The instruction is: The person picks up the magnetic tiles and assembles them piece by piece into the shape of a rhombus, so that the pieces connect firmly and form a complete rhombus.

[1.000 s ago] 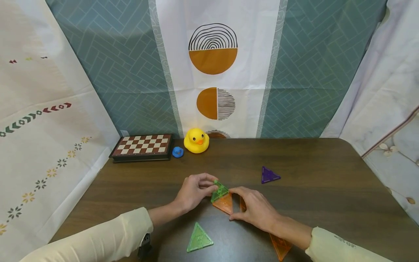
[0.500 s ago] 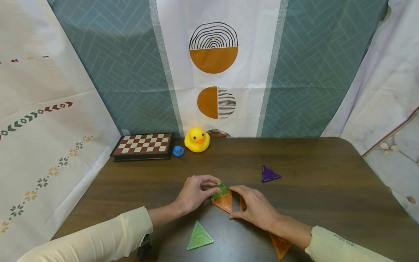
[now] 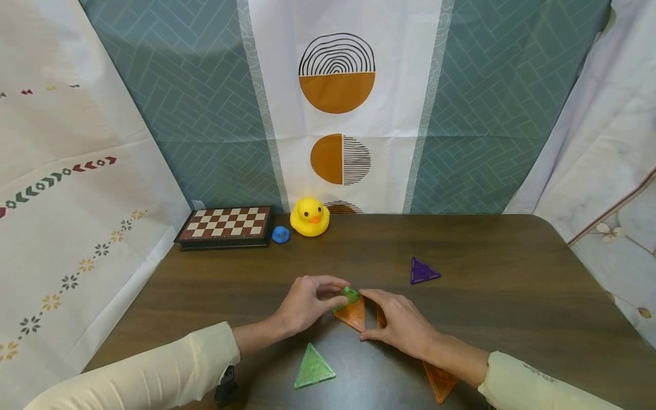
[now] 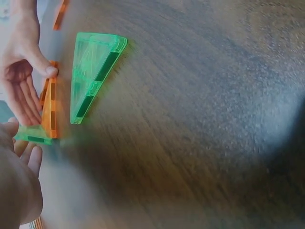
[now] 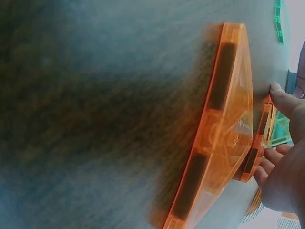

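My left hand (image 3: 310, 302) pinches a green triangular magnetic tile (image 3: 351, 294), partly hidden by its fingers. Along its near edge, this tile meets an orange triangular magnetic tile (image 3: 352, 314). The right hand (image 3: 402, 324) grips that orange tile at its right side, index finger at the far corner and thumb at the near one. In the left wrist view, the green tile (image 4: 35, 134) and orange tile (image 4: 50, 112) touch at an angle. Another orange tile (image 3: 381, 316) shows partly behind the right hand. A larger green triangular tile (image 3: 314, 369) lies nearer me.
One more orange tile (image 3: 439, 381) lies under my right forearm, large in the right wrist view. A purple triangular tile (image 3: 423, 271) is farther back on the right. At the table's back left stand a chessboard (image 3: 225, 225), a blue duck (image 3: 281, 234) and a yellow duck (image 3: 310, 217).
The left hand has shifted slightly right, and less of the green tile's face shows between the fingers. My right hand keeps its grip on the orange tile, almost still.
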A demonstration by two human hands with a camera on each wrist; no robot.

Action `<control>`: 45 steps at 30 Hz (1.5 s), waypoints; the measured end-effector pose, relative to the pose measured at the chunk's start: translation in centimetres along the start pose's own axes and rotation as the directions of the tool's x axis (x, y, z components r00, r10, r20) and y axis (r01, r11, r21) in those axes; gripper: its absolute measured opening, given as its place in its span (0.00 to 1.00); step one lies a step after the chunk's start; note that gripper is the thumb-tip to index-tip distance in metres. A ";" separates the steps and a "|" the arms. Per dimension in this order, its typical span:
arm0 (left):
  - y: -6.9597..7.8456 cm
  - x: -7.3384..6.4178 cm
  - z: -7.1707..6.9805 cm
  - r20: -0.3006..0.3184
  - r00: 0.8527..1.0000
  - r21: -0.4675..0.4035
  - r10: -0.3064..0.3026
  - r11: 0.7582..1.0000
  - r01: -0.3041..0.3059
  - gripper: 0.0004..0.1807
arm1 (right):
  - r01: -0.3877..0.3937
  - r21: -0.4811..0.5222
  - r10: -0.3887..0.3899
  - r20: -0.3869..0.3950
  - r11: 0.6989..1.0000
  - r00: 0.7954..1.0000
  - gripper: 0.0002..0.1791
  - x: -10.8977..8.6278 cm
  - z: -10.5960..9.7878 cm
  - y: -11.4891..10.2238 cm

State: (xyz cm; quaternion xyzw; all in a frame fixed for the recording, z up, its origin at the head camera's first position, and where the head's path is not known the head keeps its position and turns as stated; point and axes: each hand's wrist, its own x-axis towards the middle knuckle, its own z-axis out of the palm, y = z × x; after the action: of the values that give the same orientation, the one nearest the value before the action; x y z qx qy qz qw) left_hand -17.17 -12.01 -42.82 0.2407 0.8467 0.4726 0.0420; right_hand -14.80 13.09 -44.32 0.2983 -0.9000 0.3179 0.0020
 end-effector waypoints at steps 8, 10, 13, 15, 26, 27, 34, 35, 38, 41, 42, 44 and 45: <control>0.2 -0.3 -1.5 0.086 0.996 -0.006 -0.002 1.000 0.002 0.30 | 0.014 -0.001 -0.014 0.000 1.000 1.000 0.46 0.0 0.0 0.0; 0.3 -0.4 -1.9 0.093 0.996 0.012 -0.007 1.000 0.006 0.34 | 0.016 -0.001 -0.016 0.000 1.000 1.000 0.46 0.0 0.1 0.0; 0.4 -0.7 -2.6 0.085 0.996 0.026 0.000 1.000 -0.002 0.41 | 0.012 0.000 -0.012 -0.003 1.000 1.000 0.46 0.1 0.0 0.0; 0.6 -1.0 -3.0 0.062 0.998 0.045 0.015 0.999 -0.018 0.45 | 0.005 0.000 -0.005 -0.002 1.000 1.000 0.46 0.2 0.0 0.0; 1.2 -3.0 -5.0 0.022 0.983 0.134 0.181 0.974 -0.182 0.59 | -0.012 -0.007 0.012 0.004 1.000 1.000 0.47 0.3 0.1 -0.2; 1.2 -3.3 -5.1 0.031 0.983 0.136 0.180 0.974 -0.182 0.60 | -0.013 -0.005 0.013 0.007 1.000 1.000 0.47 0.3 0.1 -0.2; 1.1 -5.2 -5.4 0.109 0.975 0.136 0.194 0.969 -0.208 0.75 | -0.008 0.012 0.008 0.016 1.000 1.000 0.47 0.2 0.2 -0.1; 1.0 -5.5 -5.4 0.122 0.971 0.142 0.205 0.965 -0.221 0.76 | -0.007 0.010 0.006 0.015 1.000 1.000 0.47 0.2 0.1 -0.1; 0.7 -6.1 -5.3 0.175 0.959 0.151 0.225 0.956 -0.252 0.77 | 0.000 0.001 0.000 0.012 1.000 1.000 0.47 0.2 0.0 -0.1; 0.2 -6.8 -5.2 0.241 0.935 0.169 0.259 0.938 -0.303 0.72 | 0.008 -0.002 -0.008 0.018 1.000 1.000 0.47 0.3 -0.1 -0.1; 0.0 -6.9 -5.1 0.263 0.926 0.168 0.269 0.933 -0.319 0.70 | 0.010 -0.004 -0.010 0.020 1.000 1.000 0.47 0.3 -0.1 -0.1; -0.3 -7.2 -5.1 0.312 0.906 0.165 0.286 0.923 -0.348 0.65 | 0.012 -0.003 -0.012 0.022 1.000 1.000 0.48 0.3 -0.2 -0.1; -0.5 -7.4 -5.0 0.338 0.896 0.167 0.289 0.918 -0.359 0.63 | 0.013 -0.004 -0.013 0.022 1.000 1.000 0.48 0.3 -0.2 -0.1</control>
State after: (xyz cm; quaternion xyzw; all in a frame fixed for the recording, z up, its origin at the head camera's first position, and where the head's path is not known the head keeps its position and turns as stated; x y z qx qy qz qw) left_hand -12.37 -19.46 -41.64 0.4529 0.8253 0.3309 0.0656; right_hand -15.06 12.99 -44.08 0.3077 -0.8987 0.3126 -0.0054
